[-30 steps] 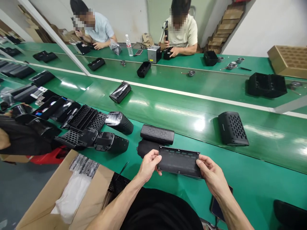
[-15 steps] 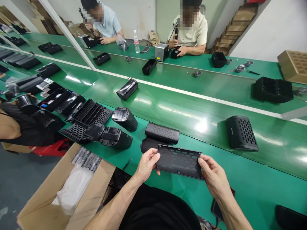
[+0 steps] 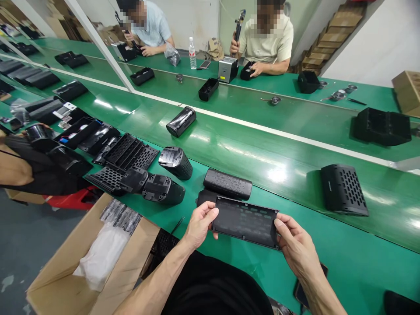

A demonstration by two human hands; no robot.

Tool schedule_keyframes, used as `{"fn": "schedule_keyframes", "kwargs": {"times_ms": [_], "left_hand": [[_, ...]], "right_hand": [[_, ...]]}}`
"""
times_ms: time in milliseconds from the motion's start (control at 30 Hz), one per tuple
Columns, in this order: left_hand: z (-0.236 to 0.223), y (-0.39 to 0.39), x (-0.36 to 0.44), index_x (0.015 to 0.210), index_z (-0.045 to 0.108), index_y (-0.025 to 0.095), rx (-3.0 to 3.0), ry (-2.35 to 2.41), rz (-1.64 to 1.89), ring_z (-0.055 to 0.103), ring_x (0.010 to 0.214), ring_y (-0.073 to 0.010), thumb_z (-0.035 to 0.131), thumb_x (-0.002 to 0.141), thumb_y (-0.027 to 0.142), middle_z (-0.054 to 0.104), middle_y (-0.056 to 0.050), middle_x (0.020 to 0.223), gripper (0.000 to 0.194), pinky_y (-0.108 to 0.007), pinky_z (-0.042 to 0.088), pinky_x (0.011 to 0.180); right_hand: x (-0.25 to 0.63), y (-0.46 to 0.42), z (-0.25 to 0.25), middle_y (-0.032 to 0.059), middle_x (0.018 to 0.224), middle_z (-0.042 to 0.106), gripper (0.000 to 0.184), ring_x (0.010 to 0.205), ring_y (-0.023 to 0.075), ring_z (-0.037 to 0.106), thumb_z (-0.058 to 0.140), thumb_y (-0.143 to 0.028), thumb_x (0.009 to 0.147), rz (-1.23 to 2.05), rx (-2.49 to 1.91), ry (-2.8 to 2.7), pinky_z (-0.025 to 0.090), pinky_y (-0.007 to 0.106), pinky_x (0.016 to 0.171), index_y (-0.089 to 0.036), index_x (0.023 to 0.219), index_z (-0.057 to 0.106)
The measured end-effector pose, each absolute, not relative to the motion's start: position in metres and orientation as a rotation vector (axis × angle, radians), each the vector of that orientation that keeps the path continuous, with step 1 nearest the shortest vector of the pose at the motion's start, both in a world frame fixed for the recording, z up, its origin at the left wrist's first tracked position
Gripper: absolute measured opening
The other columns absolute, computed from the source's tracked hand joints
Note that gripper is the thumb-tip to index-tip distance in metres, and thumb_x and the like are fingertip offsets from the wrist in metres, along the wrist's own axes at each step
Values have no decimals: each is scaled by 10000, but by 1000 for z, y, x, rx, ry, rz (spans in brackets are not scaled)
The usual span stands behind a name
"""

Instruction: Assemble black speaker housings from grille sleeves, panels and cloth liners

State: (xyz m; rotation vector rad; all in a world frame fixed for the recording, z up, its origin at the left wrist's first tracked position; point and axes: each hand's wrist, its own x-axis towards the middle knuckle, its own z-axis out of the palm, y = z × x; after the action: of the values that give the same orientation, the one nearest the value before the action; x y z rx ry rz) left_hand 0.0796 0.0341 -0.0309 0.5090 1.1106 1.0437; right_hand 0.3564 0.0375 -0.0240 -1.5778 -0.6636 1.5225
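Note:
I hold a flat black plastic panel with slotted openings by its two short ends, just above the green bench. My left hand pinches the left end and my right hand grips the right end. Behind the panel lie a black speaker grille bar and a dark sheet. Left of them sit two black speaker housings.
Black grilles and shells pile up at the left. An open cardboard box with plastic bags stands below. A black speaker and another housing ride the conveyor. Two people work across the belt. A neighbour's arm shows at left.
The panel has tilted slightly, its right end lower, still held in both hands. The view has shifted, so everything on the belt sits further right. The far right person has raised a tool.

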Motion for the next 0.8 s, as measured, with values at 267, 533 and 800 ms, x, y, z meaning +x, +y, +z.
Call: {"fn": "schedule_keyframes", "kwargs": {"times_ms": [267,533,800], "left_hand": [[-24,46,67,985,629,173,498,1130,1058,537,474,-83,794,861,478,586,58,687,369,-205,514,356],[-20,60,58,959,657,172,470,1085,1070,529,472,-92,791,882,473,575,54,660,339,-203,496,358],[-7,75,82,1418,612,266,399,554,1333,693,1178,-347,969,579,604,685,-148,1379,973,-476,568,996]], "right_hand": [[342,48,-16,-2,873,682,483,660,110,519,953,-480,719,1466,-1568,-659,443,189,545,-232,1075,740],[330,62,-8,-16,855,713,438,615,82,539,962,-452,715,1491,-1534,-584,469,158,529,-245,1047,767],[335,80,-15,34,985,812,311,782,257,774,901,-448,757,1425,-1480,-800,632,308,583,-314,1021,805]]}}
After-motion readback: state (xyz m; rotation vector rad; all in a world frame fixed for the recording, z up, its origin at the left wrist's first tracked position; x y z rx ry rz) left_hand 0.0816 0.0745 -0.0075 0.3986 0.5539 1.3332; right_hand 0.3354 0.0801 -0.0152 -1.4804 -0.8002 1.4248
